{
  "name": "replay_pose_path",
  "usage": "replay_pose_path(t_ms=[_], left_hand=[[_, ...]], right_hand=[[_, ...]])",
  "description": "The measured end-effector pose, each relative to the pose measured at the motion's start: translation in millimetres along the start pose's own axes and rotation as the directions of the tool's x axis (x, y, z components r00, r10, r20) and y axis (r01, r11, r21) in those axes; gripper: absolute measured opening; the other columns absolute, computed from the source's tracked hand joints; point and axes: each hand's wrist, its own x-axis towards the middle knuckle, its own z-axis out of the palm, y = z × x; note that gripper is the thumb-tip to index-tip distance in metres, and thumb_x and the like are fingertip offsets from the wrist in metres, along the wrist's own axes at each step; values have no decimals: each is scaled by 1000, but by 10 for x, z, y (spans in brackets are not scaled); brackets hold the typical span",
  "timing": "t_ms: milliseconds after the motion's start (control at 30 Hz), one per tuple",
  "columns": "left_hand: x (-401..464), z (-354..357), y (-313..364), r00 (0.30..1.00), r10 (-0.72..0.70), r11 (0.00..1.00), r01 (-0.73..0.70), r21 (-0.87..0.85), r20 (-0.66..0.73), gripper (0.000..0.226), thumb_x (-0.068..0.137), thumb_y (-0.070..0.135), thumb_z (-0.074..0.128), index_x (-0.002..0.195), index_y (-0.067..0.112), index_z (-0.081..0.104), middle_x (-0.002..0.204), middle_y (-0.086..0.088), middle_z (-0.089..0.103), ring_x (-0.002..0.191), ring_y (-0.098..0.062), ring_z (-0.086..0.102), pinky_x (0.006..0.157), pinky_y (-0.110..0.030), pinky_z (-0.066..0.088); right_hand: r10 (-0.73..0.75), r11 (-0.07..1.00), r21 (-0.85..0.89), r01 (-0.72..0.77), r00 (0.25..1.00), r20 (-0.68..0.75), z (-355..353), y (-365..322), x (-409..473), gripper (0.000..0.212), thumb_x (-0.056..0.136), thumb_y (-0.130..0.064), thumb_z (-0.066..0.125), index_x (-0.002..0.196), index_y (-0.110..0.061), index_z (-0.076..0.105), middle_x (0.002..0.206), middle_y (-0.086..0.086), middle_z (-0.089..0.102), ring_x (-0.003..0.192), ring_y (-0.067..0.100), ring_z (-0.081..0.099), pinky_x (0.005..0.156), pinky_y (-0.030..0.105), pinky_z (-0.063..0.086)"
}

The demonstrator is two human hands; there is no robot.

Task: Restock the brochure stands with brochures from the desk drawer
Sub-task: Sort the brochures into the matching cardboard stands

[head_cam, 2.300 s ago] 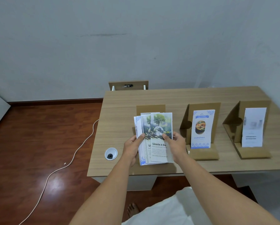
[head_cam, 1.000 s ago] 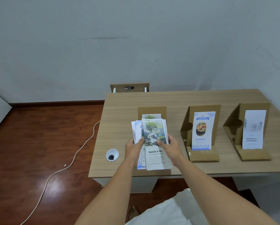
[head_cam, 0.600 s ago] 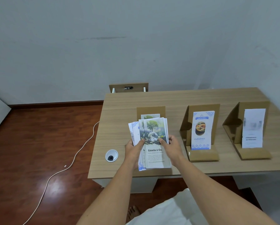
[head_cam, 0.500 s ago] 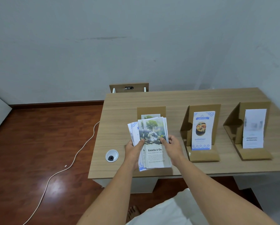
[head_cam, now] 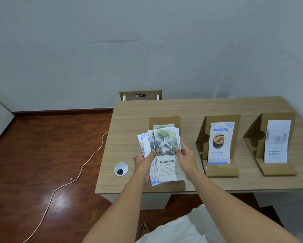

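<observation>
Here both hands' fingers (head_cam: 151, 153) grip fanned brochures (head_cam: 166, 165) near desk (head_cam: 129, 188) edge.

One head-worn camera looks forward and down onto the desk (head_cam: 191, 109).

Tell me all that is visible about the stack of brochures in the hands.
The stack of brochures is a fanned bundle of tall, narrow paper leaflets. The front one shows a tree, a globe and "Liceria & Co."; blue-patterned edges show behind at left. The left hand and right hand hold it upright above the desk, before the leftmost cardboard stand.
</observation>
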Motion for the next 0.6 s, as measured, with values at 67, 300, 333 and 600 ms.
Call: replay_pose_path(t_ms=[67,300,333,600], left_hand=[[3,-5,-4,1000,-6,1000,6,1,9,25,97,8,69,121,4,65,108,-22,78,102,-43,75,90,-60,60],[3,-22,-54,999,11,998,-13,61,44,28,96,12,72,123,8,66,109,-16,80,104,-38,76,96,-60,58],[3,-21,-55,999,9,998,-12,60,49,28,96,13,72,123,8,66,109,-16,80,104,-38,76,96,-60,58],[-12,13,-27,999,6,998,-9,62,46,20,100,20,67,118,12,67,105,-14,81,101,-36,77,93,-57,60]], right_hand=[[-27,1000,-5,27,1000,8,-4,-32,-12,47,106,-19,49,148,-39,42,109,-3,74,89,10,74,62,20,57],[-58,998,-28,57,998,-9,-33,-68,41,43,100,-14,61,139,-31,57,111,-1,75,87,12,73,58,17,54],[-47,998,-33,46,998,-32,-34,-73,45,42,99,-13,62,137,-29,58,108,-1,73,85,11,72,55,15,52],[-15,998,-66,6,991,-131,-55,-13,113,29,96,-13,66,124,-20,62,109,9,65,87,18,68,59,22,51]])
